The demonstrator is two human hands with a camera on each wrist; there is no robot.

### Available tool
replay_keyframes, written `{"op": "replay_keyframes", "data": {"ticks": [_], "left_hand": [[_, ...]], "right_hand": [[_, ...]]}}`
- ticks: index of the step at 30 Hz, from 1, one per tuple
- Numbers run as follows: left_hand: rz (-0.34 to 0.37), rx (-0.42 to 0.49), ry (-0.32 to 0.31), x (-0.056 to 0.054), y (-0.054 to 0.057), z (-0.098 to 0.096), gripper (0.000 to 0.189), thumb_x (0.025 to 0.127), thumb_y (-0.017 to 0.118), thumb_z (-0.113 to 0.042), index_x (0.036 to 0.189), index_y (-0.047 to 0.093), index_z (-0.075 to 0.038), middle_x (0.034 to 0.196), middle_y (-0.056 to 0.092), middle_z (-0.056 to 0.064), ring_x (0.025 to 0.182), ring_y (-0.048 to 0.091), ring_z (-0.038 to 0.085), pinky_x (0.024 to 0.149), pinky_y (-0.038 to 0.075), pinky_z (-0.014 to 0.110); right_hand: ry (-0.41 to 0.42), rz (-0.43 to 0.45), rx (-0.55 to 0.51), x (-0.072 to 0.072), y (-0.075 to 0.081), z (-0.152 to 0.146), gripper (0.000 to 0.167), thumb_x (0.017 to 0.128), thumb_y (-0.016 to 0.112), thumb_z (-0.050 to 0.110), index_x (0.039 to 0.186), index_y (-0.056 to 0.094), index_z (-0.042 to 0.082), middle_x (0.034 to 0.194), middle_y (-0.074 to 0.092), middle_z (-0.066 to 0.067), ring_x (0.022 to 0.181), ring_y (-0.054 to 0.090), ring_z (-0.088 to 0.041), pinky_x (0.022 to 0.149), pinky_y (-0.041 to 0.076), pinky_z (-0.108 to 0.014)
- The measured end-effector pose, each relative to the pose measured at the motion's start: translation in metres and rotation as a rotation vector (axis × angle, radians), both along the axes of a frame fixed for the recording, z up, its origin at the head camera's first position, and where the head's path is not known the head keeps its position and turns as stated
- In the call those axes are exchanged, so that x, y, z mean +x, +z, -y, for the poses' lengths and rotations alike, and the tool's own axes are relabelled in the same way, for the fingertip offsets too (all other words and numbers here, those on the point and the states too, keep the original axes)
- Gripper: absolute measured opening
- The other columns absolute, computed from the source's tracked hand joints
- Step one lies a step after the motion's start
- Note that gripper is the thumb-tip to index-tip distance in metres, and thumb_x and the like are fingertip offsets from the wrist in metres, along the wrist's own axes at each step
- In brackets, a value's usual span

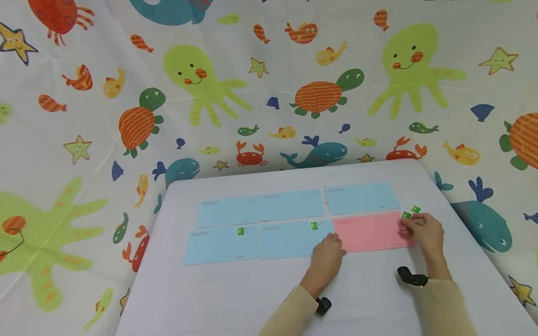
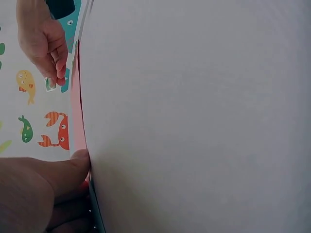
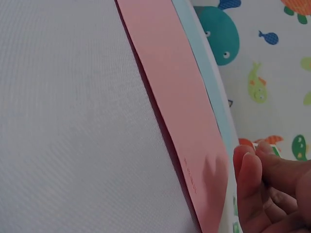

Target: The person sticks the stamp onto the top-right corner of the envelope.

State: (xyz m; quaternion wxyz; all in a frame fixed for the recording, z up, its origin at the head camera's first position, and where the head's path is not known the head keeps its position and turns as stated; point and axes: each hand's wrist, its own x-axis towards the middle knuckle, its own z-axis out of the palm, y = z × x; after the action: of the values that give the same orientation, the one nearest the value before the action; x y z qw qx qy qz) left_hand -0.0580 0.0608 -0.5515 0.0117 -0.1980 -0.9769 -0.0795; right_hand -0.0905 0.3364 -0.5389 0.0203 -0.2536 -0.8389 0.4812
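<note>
In the head view, a beige left sleeve at six o'clock with rounded black left wrist camera; beige right sleeve at four, black right wrist camera.

A white cloth printed with sea animals hangs beyond the white surface. It also shows to left and right.

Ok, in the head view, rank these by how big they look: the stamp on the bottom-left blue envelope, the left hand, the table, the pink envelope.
Largest to smallest:
1. Table
2. Pink envelope
3. Left hand
4. Stamp, by far the smallest
</note>
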Motion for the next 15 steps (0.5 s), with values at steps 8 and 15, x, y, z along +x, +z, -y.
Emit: {"op": "replay_keyframes", "data": {"ticks": [8, 15], "left_hand": [[-0.014, -0.008, -0.007, -0.0008, -0.0013, 0.0003, 0.034, 0.091, 0.073, -0.039, 0.115, 0.075, -0.016, 0.126, 0.071, -0.004, 0.118, 0.067, 0.009, 0.088, 0.058, 0.022], [-0.006, -0.001, -0.002, -0.0014, -0.0023, 0.0004, 0.032, 0.091, 0.073, -0.039, 0.113, 0.076, -0.016, 0.123, 0.072, -0.005, 0.116, 0.067, 0.008, 0.087, 0.058, 0.022]], "right_hand": [[0.018, 0.02, 0.17, -0.006, -0.0004, 0.0081, 0.045, 0.108, 0.045, 0.02, 0.139, 0.05, -0.012, 0.126, 0.062, -0.035, 0.095, 0.072, -0.034, 0.096, 0.055, -0.048], [0.033, 0.04, 0.154, -0.0093, 0.0, 0.0098, 0.045, 0.107, 0.046, 0.02, 0.139, 0.051, -0.012, 0.124, 0.06, -0.033, 0.066, 0.061, 0.003, 0.062, 0.048, -0.007]]}}
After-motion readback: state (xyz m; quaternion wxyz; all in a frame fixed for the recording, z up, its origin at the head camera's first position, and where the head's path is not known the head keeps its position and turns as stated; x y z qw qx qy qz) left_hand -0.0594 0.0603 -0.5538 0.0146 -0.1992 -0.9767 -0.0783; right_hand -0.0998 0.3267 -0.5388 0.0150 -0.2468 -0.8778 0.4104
